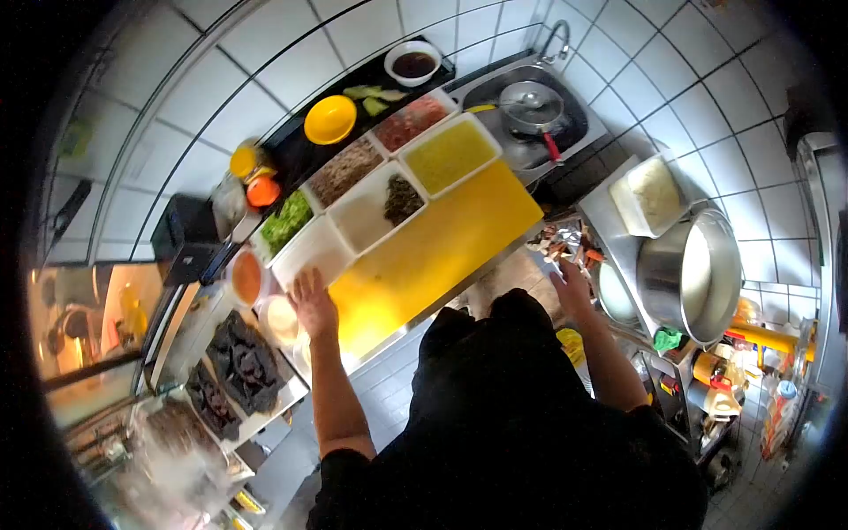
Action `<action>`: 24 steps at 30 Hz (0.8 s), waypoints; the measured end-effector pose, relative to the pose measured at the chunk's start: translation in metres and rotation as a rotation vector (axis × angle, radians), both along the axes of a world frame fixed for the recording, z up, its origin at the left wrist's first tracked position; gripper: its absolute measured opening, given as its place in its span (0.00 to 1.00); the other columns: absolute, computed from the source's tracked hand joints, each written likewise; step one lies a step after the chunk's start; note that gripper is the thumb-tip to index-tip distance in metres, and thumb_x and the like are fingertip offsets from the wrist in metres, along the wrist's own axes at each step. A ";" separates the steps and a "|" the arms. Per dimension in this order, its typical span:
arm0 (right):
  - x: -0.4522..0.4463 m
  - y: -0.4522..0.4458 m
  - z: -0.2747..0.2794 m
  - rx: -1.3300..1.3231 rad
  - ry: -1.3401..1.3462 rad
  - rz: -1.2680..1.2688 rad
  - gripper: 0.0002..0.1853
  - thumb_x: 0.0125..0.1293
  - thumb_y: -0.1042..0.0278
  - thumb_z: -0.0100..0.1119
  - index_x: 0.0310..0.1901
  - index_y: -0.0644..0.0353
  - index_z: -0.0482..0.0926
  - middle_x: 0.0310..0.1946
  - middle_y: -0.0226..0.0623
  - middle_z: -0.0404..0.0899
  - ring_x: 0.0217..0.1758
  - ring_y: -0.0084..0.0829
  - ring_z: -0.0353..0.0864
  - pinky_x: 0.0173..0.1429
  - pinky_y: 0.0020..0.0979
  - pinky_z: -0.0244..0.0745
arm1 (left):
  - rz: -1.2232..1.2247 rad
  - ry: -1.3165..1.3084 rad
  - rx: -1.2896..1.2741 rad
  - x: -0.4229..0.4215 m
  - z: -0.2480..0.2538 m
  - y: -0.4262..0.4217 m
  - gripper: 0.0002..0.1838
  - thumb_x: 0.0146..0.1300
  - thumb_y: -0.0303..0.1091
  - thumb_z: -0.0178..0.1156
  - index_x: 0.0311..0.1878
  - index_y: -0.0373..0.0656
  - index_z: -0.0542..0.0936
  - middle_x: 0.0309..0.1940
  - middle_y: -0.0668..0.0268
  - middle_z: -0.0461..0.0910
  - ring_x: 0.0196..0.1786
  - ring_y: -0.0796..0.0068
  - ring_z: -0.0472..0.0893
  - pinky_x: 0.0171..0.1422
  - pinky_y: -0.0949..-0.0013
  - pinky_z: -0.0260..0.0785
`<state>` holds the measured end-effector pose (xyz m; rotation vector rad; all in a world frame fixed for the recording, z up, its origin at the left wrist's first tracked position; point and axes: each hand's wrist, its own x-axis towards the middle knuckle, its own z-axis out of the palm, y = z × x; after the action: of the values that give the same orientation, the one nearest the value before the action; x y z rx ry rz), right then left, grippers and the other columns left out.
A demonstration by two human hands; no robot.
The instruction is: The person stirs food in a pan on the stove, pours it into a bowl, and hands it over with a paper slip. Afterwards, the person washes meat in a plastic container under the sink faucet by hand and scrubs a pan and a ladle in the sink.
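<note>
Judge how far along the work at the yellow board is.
Looks done: chopped greens and a yellow mixture sit in tubs. In hand: the left hand is at the near edge of the pale tub; the right hand looks unladen. Possibly left: the pale tub shows no food, and the dark heap only part-fills its tub.

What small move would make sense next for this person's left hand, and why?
I'd probably curl the left hand over the near rim of the plain white tub to steady it. The fingers already lie spread at that rim, seemingly gripping nothing, and the tub looks empty, so it might slide easily. The right hand is off beyond the yellow board.
</note>
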<state>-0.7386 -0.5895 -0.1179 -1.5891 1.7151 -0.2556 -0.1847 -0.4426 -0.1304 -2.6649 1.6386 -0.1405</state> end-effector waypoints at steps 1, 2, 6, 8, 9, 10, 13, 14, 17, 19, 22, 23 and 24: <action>0.001 -0.012 -0.017 -0.051 -0.101 -0.028 0.30 0.72 0.55 0.61 0.68 0.67 0.68 0.62 0.51 0.75 0.64 0.43 0.76 0.67 0.42 0.70 | 0.005 0.004 -0.009 -0.003 0.005 0.001 0.29 0.68 0.36 0.56 0.73 0.54 0.69 0.73 0.57 0.66 0.76 0.53 0.62 0.79 0.37 0.48; 0.007 -0.027 -0.018 -0.060 -0.172 -0.027 0.29 0.73 0.55 0.60 0.67 0.67 0.69 0.61 0.50 0.76 0.64 0.42 0.76 0.66 0.40 0.71 | 0.052 0.006 0.037 -0.008 0.012 -0.002 0.29 0.68 0.35 0.55 0.73 0.53 0.68 0.74 0.57 0.65 0.77 0.55 0.62 0.79 0.37 0.48; 0.059 -0.096 0.008 -0.061 -0.463 -0.035 0.27 0.74 0.54 0.57 0.65 0.67 0.71 0.60 0.47 0.77 0.62 0.39 0.78 0.64 0.35 0.71 | 0.086 0.057 0.009 -0.020 0.025 -0.006 0.34 0.63 0.31 0.60 0.74 0.49 0.67 0.74 0.51 0.62 0.78 0.50 0.59 0.78 0.36 0.50; 0.081 -0.132 0.017 -0.013 -0.494 -0.078 0.27 0.75 0.53 0.56 0.65 0.68 0.72 0.61 0.47 0.78 0.63 0.39 0.77 0.65 0.35 0.70 | 0.119 0.088 -0.032 -0.034 0.032 -0.011 0.35 0.60 0.30 0.61 0.74 0.47 0.67 0.74 0.48 0.60 0.78 0.46 0.58 0.78 0.36 0.50; 0.089 -0.150 0.017 -0.017 -0.496 -0.092 0.27 0.75 0.53 0.55 0.65 0.68 0.71 0.61 0.47 0.77 0.64 0.39 0.76 0.66 0.35 0.69 | 0.093 0.100 -0.084 -0.040 0.034 -0.012 0.36 0.60 0.30 0.61 0.74 0.45 0.66 0.74 0.47 0.60 0.78 0.44 0.57 0.78 0.36 0.50; 0.097 -0.167 0.016 -0.022 -0.497 -0.105 0.28 0.76 0.53 0.55 0.65 0.68 0.71 0.62 0.47 0.77 0.65 0.39 0.76 0.67 0.35 0.68 | 0.065 0.111 -0.134 -0.046 0.035 -0.013 0.36 0.60 0.30 0.61 0.73 0.44 0.66 0.74 0.46 0.59 0.78 0.43 0.57 0.78 0.36 0.50; 0.102 -0.224 -0.003 -0.047 -0.596 -0.170 0.29 0.77 0.53 0.52 0.69 0.69 0.67 0.66 0.47 0.72 0.68 0.39 0.72 0.69 0.35 0.66 | 0.016 0.172 -0.201 -0.078 0.046 -0.023 0.35 0.60 0.27 0.60 0.73 0.42 0.67 0.74 0.44 0.59 0.78 0.41 0.56 0.79 0.39 0.51; 0.098 -0.246 -0.016 -0.008 -0.724 -0.220 0.30 0.77 0.54 0.52 0.70 0.70 0.65 0.68 0.47 0.69 0.69 0.39 0.70 0.70 0.36 0.64 | 0.003 0.191 -0.210 -0.089 0.048 -0.027 0.35 0.60 0.27 0.60 0.73 0.42 0.67 0.74 0.44 0.59 0.78 0.41 0.56 0.79 0.39 0.51; 0.084 -0.317 -0.018 -0.039 -0.651 -0.229 0.33 0.77 0.53 0.51 0.74 0.68 0.59 0.75 0.49 0.59 0.75 0.45 0.64 0.74 0.40 0.61 | -0.006 0.294 -0.224 -0.127 0.052 -0.047 0.33 0.58 0.24 0.61 0.70 0.41 0.70 0.74 0.45 0.60 0.77 0.41 0.57 0.79 0.43 0.53; 0.066 -0.366 -0.011 -0.222 -0.250 -0.172 0.33 0.74 0.50 0.52 0.71 0.66 0.66 0.71 0.52 0.67 0.74 0.48 0.67 0.74 0.43 0.62 | 0.017 0.404 -0.226 -0.162 0.068 -0.073 0.30 0.59 0.24 0.61 0.68 0.39 0.73 0.74 0.46 0.61 0.77 0.41 0.58 0.79 0.44 0.54; 0.008 -0.486 -0.086 -0.491 0.057 -0.015 0.31 0.76 0.51 0.49 0.71 0.66 0.65 0.68 0.57 0.68 0.73 0.54 0.66 0.75 0.47 0.60 | -0.088 0.468 -0.179 -0.203 0.081 -0.121 0.26 0.60 0.23 0.59 0.65 0.38 0.76 0.73 0.46 0.63 0.76 0.42 0.59 0.78 0.46 0.56; -0.008 -0.523 -0.089 -0.440 0.211 0.131 0.31 0.75 0.52 0.50 0.71 0.66 0.65 0.68 0.57 0.69 0.73 0.54 0.66 0.76 0.47 0.59 | -0.154 0.490 -0.210 -0.215 0.084 -0.140 0.25 0.60 0.22 0.59 0.64 0.38 0.77 0.71 0.45 0.64 0.76 0.40 0.60 0.78 0.44 0.57; 0.023 -0.518 -0.006 -0.173 -0.002 -0.088 0.32 0.74 0.52 0.51 0.71 0.67 0.64 0.70 0.58 0.67 0.75 0.53 0.64 0.77 0.46 0.58 | -0.177 0.518 -0.163 -0.227 0.087 -0.159 0.25 0.59 0.22 0.59 0.63 0.37 0.77 0.71 0.44 0.65 0.75 0.40 0.61 0.77 0.44 0.57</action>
<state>-0.7160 -1.1072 -0.1235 -1.6366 1.8038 -0.4597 -0.4119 -0.6016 -0.0433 -2.8343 2.0789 0.4775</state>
